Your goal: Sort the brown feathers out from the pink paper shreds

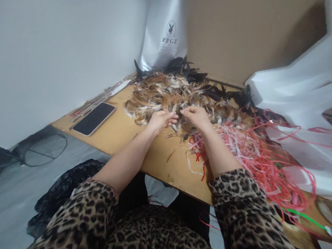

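Observation:
A big heap of brown, white and black feathers [183, 95] covers the far part of a wooden table [129, 136]. My left hand [160, 120] rests at the heap's near edge, its fingers pinched around a small bunch of feathers. My right hand [194, 115] is just to the right, almost touching the left one, with its fingers closed on feathers from the same spot. Both forearms stretch out from leopard-print sleeves.
A dark phone [94, 118] lies on the table's left side beside thin metal rods [101, 96]. Tangled red and pink strips [257, 153] spread over the right. A silver bag [165, 30] leans on the wall behind; white bags [313, 91] pile up at right. A black bag [59, 192] lies below.

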A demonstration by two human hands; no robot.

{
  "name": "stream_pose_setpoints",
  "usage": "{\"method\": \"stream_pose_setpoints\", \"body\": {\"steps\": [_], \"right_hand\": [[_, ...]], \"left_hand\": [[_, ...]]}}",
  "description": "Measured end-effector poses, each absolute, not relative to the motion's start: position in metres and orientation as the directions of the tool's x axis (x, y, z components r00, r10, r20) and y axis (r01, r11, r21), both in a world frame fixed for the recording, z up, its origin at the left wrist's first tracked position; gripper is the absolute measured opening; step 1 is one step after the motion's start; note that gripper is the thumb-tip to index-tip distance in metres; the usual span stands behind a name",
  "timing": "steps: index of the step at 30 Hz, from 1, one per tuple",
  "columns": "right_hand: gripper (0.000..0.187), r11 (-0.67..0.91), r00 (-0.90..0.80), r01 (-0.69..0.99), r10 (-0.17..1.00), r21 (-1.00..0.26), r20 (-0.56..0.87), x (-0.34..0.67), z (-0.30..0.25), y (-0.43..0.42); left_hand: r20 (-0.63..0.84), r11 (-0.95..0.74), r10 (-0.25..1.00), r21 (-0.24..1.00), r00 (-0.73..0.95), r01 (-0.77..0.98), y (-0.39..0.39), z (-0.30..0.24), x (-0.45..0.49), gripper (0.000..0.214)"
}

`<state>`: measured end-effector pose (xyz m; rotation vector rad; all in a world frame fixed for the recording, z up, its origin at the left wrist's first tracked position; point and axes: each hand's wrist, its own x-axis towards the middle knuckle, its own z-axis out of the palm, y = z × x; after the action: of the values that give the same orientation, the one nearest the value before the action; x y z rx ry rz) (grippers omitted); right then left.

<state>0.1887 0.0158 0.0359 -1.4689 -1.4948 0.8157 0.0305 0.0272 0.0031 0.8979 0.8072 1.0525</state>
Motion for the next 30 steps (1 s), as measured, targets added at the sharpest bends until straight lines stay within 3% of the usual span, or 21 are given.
{"method": "stream_pose_setpoints", "body": {"steps": [6,10,16,22,26,30], "right_hand": [[0.029,0.099,-0.037,0.795,0.993,-0.598,0.114,0.196,0.030,0.018],[0.024,0.046,-0.018,0.869,0.998,-0.493,0.062,0.192,0.027,0.016],[0.016,0.006,-0.026,0.744,0.999,-0.668,-0.019,0.191,0.027,0.016],[0.019,-0.005,0.041,0.387,0.999,-0.922,0.012,0.189,0.037,0.014],[0.018,0.052,0.073,0.349,0.994,-0.936,0.083,0.185,0.040,0.014],[0.011,0.267,0.051,0.426,0.947,-0.864,0.318,0.181,0.032,0.015]], "left_hand": [[-0.190,0.289,0.947,0.858,0.261,-0.424,0.026,0.008,0.028,0.017],[-0.186,0.293,0.943,0.858,0.277,-0.422,0.026,0.009,0.028,0.017],[-0.166,0.283,0.943,0.856,0.289,-0.432,0.026,0.007,0.027,0.017],[-0.184,0.303,0.938,0.847,0.293,-0.437,0.026,0.009,0.027,0.015],[-0.192,0.333,0.922,0.834,0.335,-0.439,0.026,0.009,0.028,0.013],[-0.208,0.386,0.895,0.806,0.395,-0.448,0.024,0.009,0.029,0.012]]}}
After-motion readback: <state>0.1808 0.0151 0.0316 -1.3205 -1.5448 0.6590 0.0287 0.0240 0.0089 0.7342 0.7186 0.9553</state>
